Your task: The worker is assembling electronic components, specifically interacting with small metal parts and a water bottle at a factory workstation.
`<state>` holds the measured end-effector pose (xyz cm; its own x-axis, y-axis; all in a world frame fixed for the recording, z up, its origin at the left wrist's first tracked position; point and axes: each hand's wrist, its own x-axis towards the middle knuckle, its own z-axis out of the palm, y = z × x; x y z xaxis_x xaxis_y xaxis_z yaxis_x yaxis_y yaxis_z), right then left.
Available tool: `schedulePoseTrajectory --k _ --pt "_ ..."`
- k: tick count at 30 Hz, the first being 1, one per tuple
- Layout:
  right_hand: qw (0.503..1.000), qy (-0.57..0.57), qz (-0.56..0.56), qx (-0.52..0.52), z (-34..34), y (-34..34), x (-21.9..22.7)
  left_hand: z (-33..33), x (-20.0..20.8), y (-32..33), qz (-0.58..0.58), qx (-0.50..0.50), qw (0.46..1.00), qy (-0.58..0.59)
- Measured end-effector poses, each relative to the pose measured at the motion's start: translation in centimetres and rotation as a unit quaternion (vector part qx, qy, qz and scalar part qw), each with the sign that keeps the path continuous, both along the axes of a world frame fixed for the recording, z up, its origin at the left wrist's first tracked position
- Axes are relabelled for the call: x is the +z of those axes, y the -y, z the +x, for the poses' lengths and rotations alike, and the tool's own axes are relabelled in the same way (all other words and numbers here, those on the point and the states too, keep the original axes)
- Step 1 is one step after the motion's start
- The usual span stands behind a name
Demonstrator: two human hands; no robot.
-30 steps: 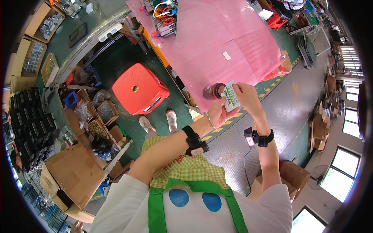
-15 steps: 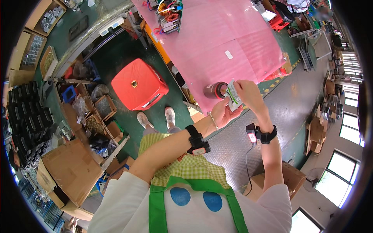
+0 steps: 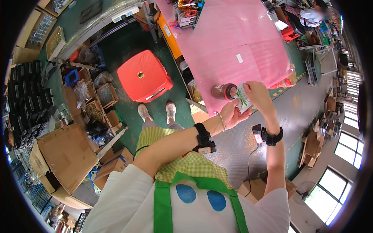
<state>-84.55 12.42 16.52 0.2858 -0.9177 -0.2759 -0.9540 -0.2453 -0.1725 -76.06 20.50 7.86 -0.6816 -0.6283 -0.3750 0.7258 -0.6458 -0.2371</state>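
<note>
I see a white sachet [image 3: 243,99] with green print at 2 o'clock; brown jar [image 3: 222,91], also 2. Table top [image 3: 217,42] pink, 1 o'clock. Stool [image 3: 147,79] red, 10-11. Apron [image 3: 196,167] at 6: yellow-green/white gingham, solid green straps [image 3: 163,209]; blue ovals [image 3: 186,193] on white cloth [image 3: 202,221].

My left forearm [image 3: 175,147] slanting forward to the right, my left hand [image 3: 232,116] turned palm up and loosely curled, my right forearm [image 3: 275,159] reaching almost straight ahead, my right hand [image 3: 257,94] bent inward in a pinch

Red stool [image 3: 132,79] on green floor [image 3: 128,116]; bright windows [image 3: 327,196] right.
</note>
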Motion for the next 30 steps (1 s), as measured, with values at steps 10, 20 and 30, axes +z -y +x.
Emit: schedulePoseTrajectory --k 10,20,30 --pt "0.998 -0.026 -0.019 0.048 0.8 0.1 0.1 -0.1 0.1 0.0 0.009 0.007 1.000 -0.021" --pt "0.998 -0.038 0.002 0.056 1.0 0.5 0.5 0.1 0.7 -0.1 0.015 0.002 1.000 -0.018" --pt "0.999 -0.035 0.016 0.030 0.9 0.6 0.8 0.4 0.8 -0.3 -0.002 -0.001 1.000 -0.013"
